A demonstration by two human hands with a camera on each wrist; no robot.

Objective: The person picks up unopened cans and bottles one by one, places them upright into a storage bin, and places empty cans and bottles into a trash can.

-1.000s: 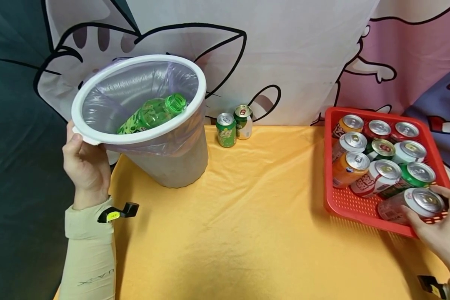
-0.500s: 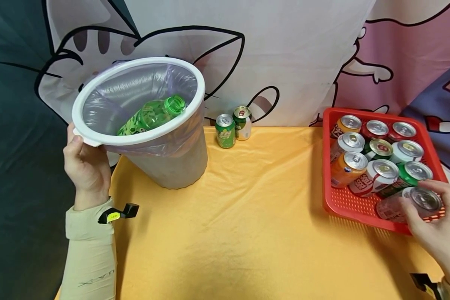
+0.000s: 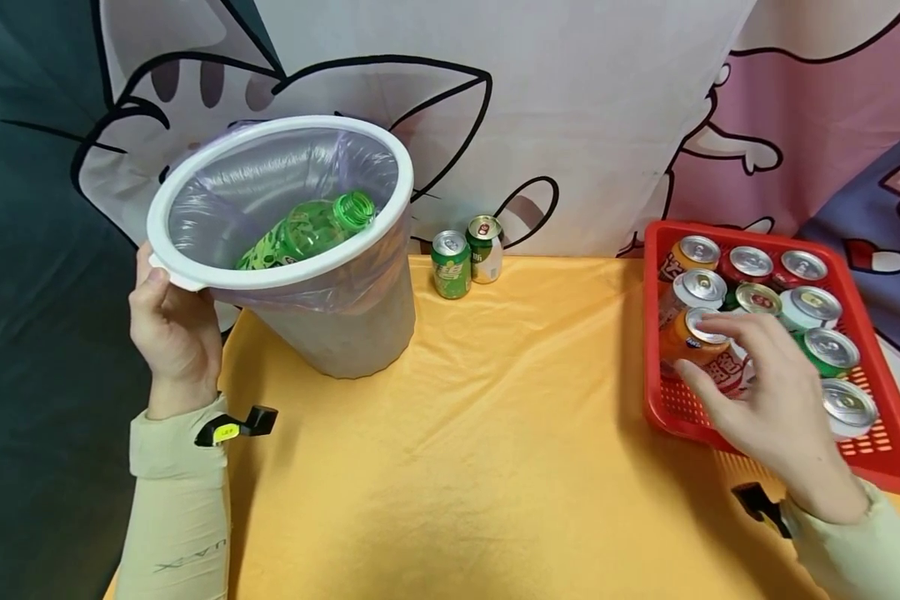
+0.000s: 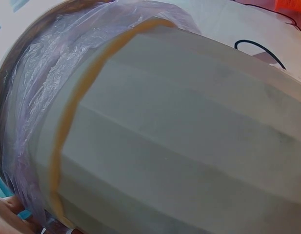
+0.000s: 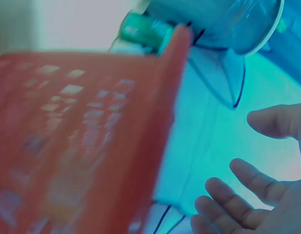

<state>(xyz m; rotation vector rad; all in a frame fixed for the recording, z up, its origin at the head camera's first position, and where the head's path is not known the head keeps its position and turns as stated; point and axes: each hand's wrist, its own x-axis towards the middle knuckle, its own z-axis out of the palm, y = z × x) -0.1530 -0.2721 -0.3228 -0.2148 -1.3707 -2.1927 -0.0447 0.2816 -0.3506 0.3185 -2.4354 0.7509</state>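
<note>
My left hand [image 3: 176,333] grips the white rim of a grey waste bin [image 3: 337,337], which tilts toward me. A purple-tinted bag lines it, and a green plastic bottle [image 3: 307,229] lies inside. In the left wrist view, the bin's ribbed side [image 4: 165,126] fills most of the picture. My right hand [image 3: 780,392], thumb and fingers spread, hovers by a red basket [image 3: 654,367] of drink cans. From the head view its fingertips overlap an orange can [image 3: 686,342]; the right wrist view shows nothing between the spread fingers [image 5: 255,183], apart from the basket wall [image 5: 135,161].
Two green cans [image 3: 452,265] stand side by side against the back cloth, right of the bin. Several other cans, including a silver-topped one [image 3: 849,404], fill the basket. A yellow cloth [image 3: 495,433] covers the table.
My right hand has let go of the silver-topped can at the basket's front right and moved left, toward the orange can. The left hand and bin have stayed nearly still.
</note>
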